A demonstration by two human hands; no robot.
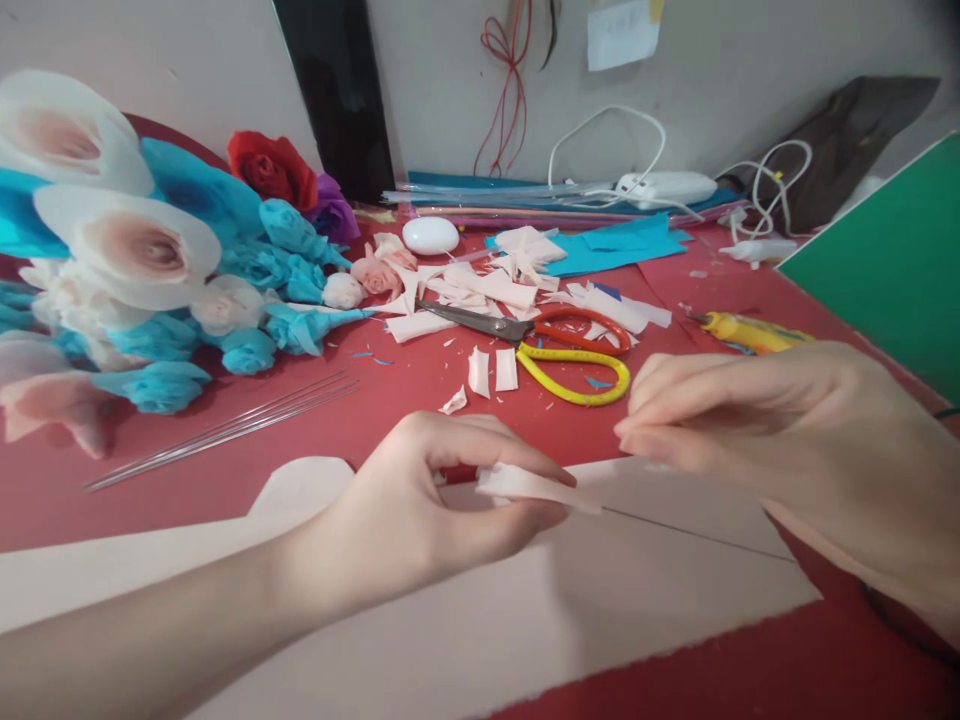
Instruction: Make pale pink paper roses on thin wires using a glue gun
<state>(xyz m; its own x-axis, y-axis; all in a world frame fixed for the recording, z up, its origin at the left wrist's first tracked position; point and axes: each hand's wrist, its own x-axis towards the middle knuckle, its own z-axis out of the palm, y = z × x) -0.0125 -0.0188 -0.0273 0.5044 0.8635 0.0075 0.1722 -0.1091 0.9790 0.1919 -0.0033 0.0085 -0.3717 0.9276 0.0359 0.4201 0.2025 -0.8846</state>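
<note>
Left forearm: one, slanting in from the lower left above a single cream sheet on the red table.
Left hand: thumb and fingertips pinching one pale paper strip, over the sheet.
Paper strip: long axis running left to right from where I stand, its right end dipping slightly.
Wire: one, dark and thin, coming out of the strip's right end and pointing right, a little toward the near edge.
Right hand: thumb and fingertips pressed together, just beyond the wire and apart from the strip; whether anything sits between them, I cannot tell.
Scissors: one pair, blades pointing left, one handle loop red, one yellow.
Paper rectangles: two, side by side near the scissors, with a ragged scrap just nearer.
Spare wires: several, bundled too tightly to count, slanting left toward the near edge.
Paper roses: one red, one purple, two large white with pinkish centres.
White oval case: one, behind the scissors.
</note>
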